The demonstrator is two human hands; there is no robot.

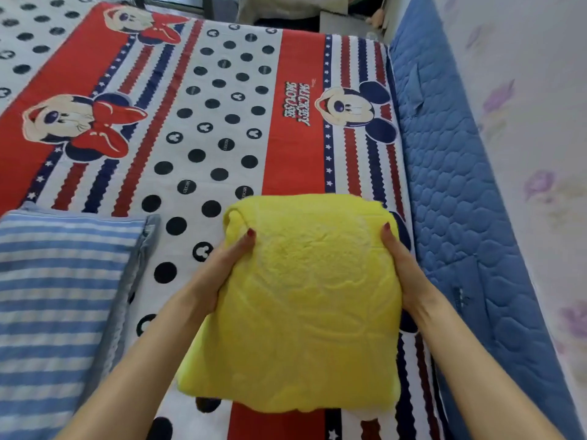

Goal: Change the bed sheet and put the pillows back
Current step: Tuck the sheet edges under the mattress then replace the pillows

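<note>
Leftmost, a blue-striped pillow (60,300) lying flat on the red, white and navy cartoon bed sheet (222,122), just beside the left forearm. Next, left hand (219,268) and right hand (401,265) clasping opposite sides of a yellow fluffy pillow (305,306) low over the sheet, thumbs pressed on top, remaining fingers hidden underneath. Farthest right, a blue quilted pad (457,192) against the floral wall (533,122).

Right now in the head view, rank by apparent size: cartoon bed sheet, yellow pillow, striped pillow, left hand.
1. cartoon bed sheet, largest by far.
2. yellow pillow and striped pillow: too close to call, since the striped one is cut off by the frame edge.
3. left hand, smallest.
</note>
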